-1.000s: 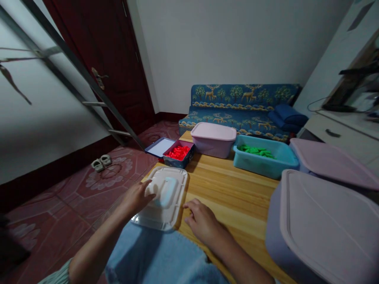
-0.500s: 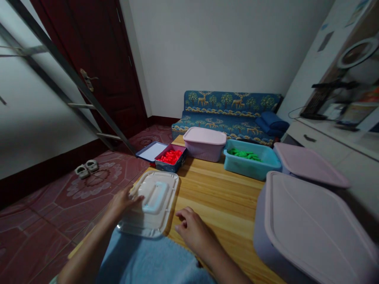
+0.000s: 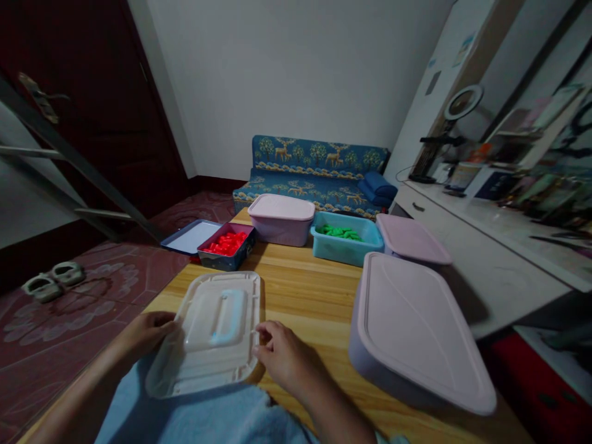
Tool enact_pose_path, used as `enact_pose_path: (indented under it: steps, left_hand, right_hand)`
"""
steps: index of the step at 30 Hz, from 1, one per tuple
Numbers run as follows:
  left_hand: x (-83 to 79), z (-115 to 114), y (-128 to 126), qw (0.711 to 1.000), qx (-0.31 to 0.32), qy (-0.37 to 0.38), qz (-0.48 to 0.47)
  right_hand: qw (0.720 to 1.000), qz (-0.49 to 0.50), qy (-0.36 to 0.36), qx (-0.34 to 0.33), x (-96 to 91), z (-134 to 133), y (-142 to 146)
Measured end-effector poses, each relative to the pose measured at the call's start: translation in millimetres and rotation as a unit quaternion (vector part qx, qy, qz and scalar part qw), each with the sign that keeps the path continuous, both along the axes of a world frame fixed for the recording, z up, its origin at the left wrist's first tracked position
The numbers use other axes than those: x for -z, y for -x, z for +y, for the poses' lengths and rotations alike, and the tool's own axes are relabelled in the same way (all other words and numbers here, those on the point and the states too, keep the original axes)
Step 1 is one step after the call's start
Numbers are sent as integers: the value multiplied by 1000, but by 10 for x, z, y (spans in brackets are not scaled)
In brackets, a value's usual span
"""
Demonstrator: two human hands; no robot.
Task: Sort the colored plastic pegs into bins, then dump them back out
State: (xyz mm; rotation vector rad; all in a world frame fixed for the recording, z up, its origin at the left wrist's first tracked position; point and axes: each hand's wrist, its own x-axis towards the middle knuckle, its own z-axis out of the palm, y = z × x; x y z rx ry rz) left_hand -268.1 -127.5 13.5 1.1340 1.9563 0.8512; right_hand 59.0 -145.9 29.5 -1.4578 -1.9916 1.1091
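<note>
A clear plastic lid [image 3: 203, 364] with a pale blue handle [image 3: 230, 317] lies between my hands at the near end of the wooden table. Its front edge reaches over a light blue cloth [image 3: 222, 414]. My left hand [image 3: 150, 333] grips the lid's left edge, with the fingertips partly hidden there. On the opposite edge, my right hand [image 3: 282, 354] has thumb and fingers closed at the rim. Beyond the lid stands an open tin box [image 3: 219, 262] full of red pieces [image 3: 226, 243].
Behind are a lidded pink bin [image 3: 282, 229] and a teal bin [image 3: 342, 251] holding green pieces [image 3: 340, 232]. To the right, a large lidded bin [image 3: 416, 320] stands near another pink lid [image 3: 411, 237]. A ladder [image 3: 92, 166] leans at left; a patterned sofa [image 3: 319, 166] sits behind.
The view has turned to the right. My left hand has gone from the lid's top to its left edge. My right hand, earlier apart from the lid, now holds its right edge.
</note>
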Motion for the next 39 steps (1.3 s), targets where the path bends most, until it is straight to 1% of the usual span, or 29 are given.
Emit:
enact_pose_path:
  steps: [2, 3, 5, 6, 8, 9, 11, 13, 15, 17, 20, 24, 28, 33, 35, 38, 39]
  left_hand:
    - [-107, -44, -131, 999, 20, 10, -42]
    - [-177, -63, -209, 998, 23, 3, -58]
    - [-329, -88, -393, 994, 24, -17, -107]
    - [-400, -91, -496, 991, 23, -43, -127]
    - [-502, -74, -714, 982, 30, -82, -166]
    - [-527, -54, -822, 978, 34, -93, -183]
    - [-526, 2, -1026, 969, 44, -102, -223]
    - [-479, 63, -1206, 959, 49, -105, -258]
    - [-421, 115, -1360, 953, 50, -106, -280]
    - [-373, 151, -1492, 949, 57, -95, -295]
    - [-323, 179, -1639, 943, 68, -76, -317]
    - [-272, 192, -1719, 942, 70, -65, -323]
    - [-238, 196, -1697, 949, 51, -56, -305]
    - [-229, 208, -1657, 956, 39, -44, -287]
    - [-235, 211, -1646, 958, 38, -39, -283]
    - [-246, 213, -1610, 958, 29, -38, -282]
    - [-250, 214, -1591, 958, 24, -38, -282]
  right_hand:
    - [1000, 3, 12, 16, -55, -34, -55]
    - [1000, 8, 17, 22, -86, -46, -85]
    - [998, 32, 24, 43, -134, -53, -147]
    - [997, 50, 25, 60, -143, -46, -179]
    - [991, 88, 18, 103, -111, -9, -252]
    - [986, 104, 5, 128, -69, 18, -294]
    - [975, 122, -39, 181, 48, 78, -394]
    - [962, 134, -86, 223, 174, 131, -505]
    - [948, 153, -118, 251, 265, 160, -607]
    - [936, 171, -144, 272, 301, 158, -680]
    - [917, 163, -190, 311, 273, 106, -739]
    - [898, 107, -219, 366, 205, 10, -795]
    - [884, 74, -236, 396, 211, -59, -856]
    - [875, 110, -232, 411, 295, -122, -933]
    - [870, 136, -225, 418, 332, -149, -964]
    - [854, 186, -214, 436, 365, -162, -974]
    - [854, 201, -208, 432, 362, -144, -959]
